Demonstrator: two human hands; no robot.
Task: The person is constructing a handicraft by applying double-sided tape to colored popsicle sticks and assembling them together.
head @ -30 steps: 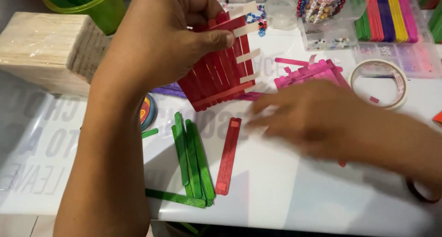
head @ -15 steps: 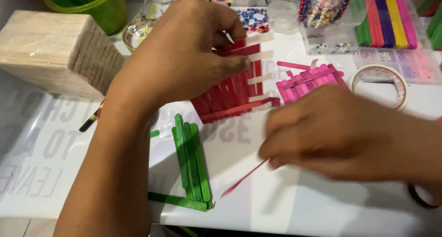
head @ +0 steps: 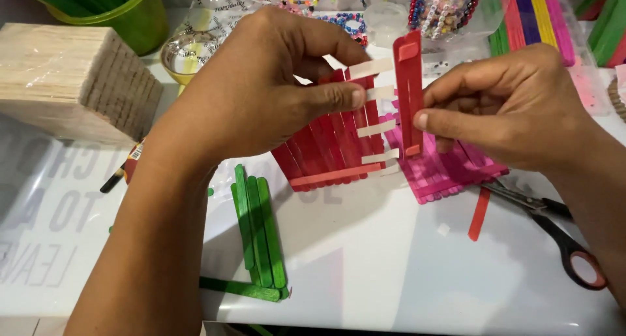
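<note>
My left hand (head: 261, 91) grips a red panel of craft sticks (head: 332, 147), held tilted above the table, with white tape strips (head: 375, 128) sticking out of its right edge. My right hand (head: 508, 107) pinches a pair of joined red craft sticks (head: 409, 91), held upright right beside those tape strips. Behind them a pink panel of craft sticks (head: 440, 173) lies flat on the white table (head: 365, 271).
A green panel of craft sticks (head: 257, 228) lies front left. Scissors (head: 554, 228) and a loose red stick (head: 479, 213) lie at the right. A wrapped block of plain wooden sticks (head: 72, 81), a green bucket (head: 124, 10), bead jars (head: 443, 6) and a box of coloured sticks (head: 528, 19) stand at the back.
My right hand picked the joined red sticks up off the table and raised them upright next to the red panel. The view shifted, bringing the scissors into sight.
</note>
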